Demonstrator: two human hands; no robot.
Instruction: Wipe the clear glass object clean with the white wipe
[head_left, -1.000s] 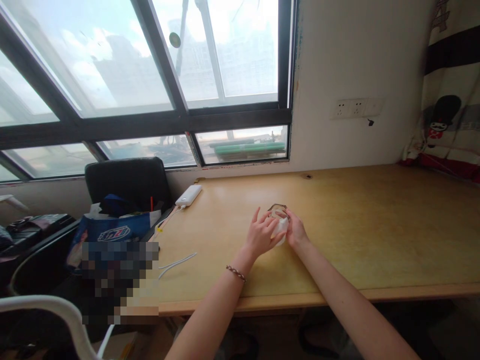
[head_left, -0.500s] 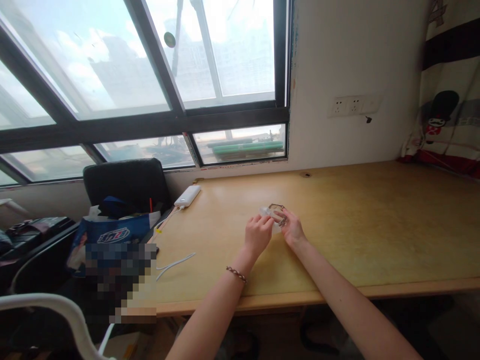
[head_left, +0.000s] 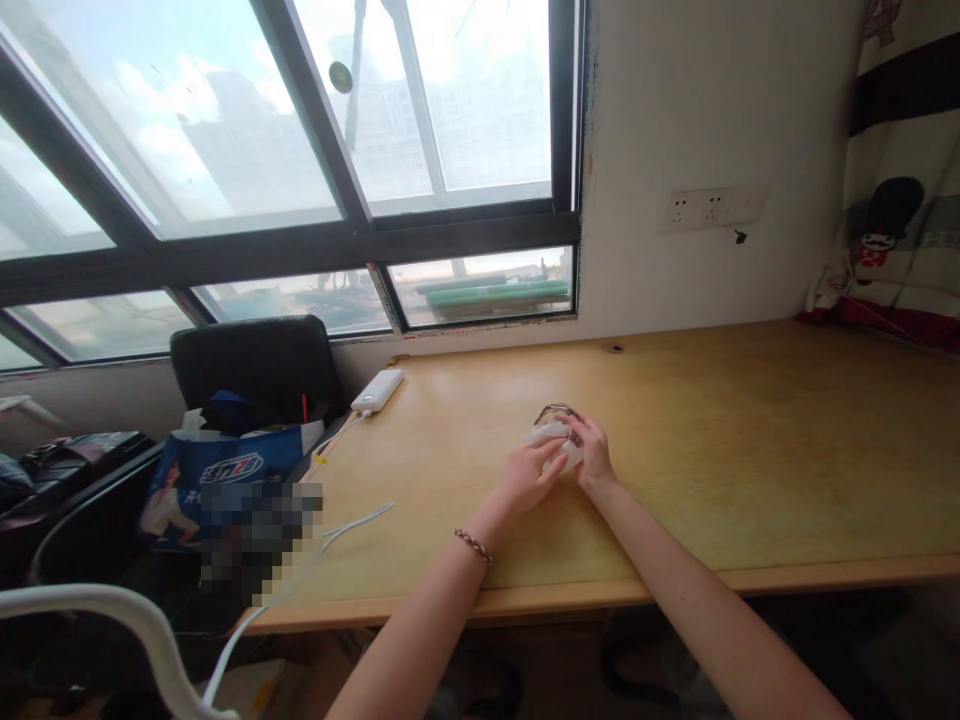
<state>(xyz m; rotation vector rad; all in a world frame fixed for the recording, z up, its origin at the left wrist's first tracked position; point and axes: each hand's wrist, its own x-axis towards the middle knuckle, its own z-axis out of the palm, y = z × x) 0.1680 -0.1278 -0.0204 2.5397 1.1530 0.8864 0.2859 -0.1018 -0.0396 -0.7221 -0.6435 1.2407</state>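
Note:
Over the wooden desk [head_left: 697,450], my two hands meet around a thin, metallic, loop-shaped item [head_left: 555,408] and a soft white, partly see-through sheet like a tissue [head_left: 547,433]. My right hand [head_left: 596,455] is closed on the loop's right side, its fingertips bent over it. My left hand [head_left: 531,472], wearing a braided bracelet [head_left: 473,545] at the wrist, presses the white sheet against the loop with fingers nearly straight. The loop's upper arc shows beyond the fingers; its lower part is hidden, so its exact kind is unclear.
A white power bank [head_left: 377,390] with a cable lies at the desk's left edge. Nearer me is a white cord [head_left: 358,520]. A blue bag [head_left: 225,470] rests on a black chair [head_left: 255,365] left of the desk. A curved white tube [head_left: 112,605] crosses the lower left.
My left hand has shifted slightly right and its fingers have straightened over the white sheet. The loop has tilted, and my right fingers have bent further over it.

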